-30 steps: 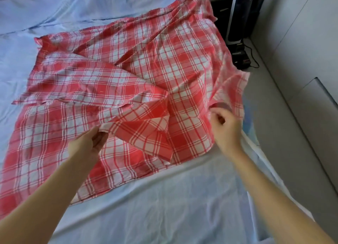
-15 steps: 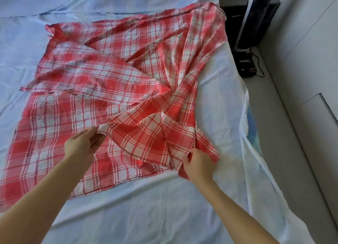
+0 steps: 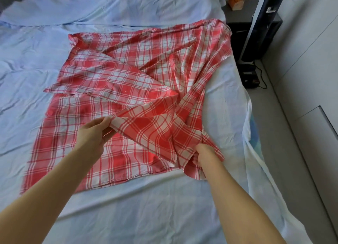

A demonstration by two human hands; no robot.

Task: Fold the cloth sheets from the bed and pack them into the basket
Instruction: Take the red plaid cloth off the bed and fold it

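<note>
A red-and-white checked cloth sheet (image 3: pixel 128 64) lies spread and twisted on the bed, with one flap folded over its middle. My left hand (image 3: pixel 93 133) pinches a corner of the raised fold near the sheet's centre. My right hand (image 3: pixel 204 155) grips the bunched edge of the same sheet at its near right corner, the fabric wrapping round the fingers. The stretch of cloth between both hands is lifted slightly off the layer beneath. No basket is in view.
The bed is covered with a pale blue bedsheet (image 3: pixel 146 207) that hangs over the right edge. A black-and-white tower appliance (image 3: pixel 256 29) and a dark nightstand (image 3: pixel 245 9) with an orange box (image 3: pixel 236 2) stand at the back right. Grey floor (image 3: pixel 285 152) runs along the right.
My right hand has pulled the sheet's right edge from beyond the bedside in toward the near middle and kept its grip. My left hand holds its corner in about the same place.
</note>
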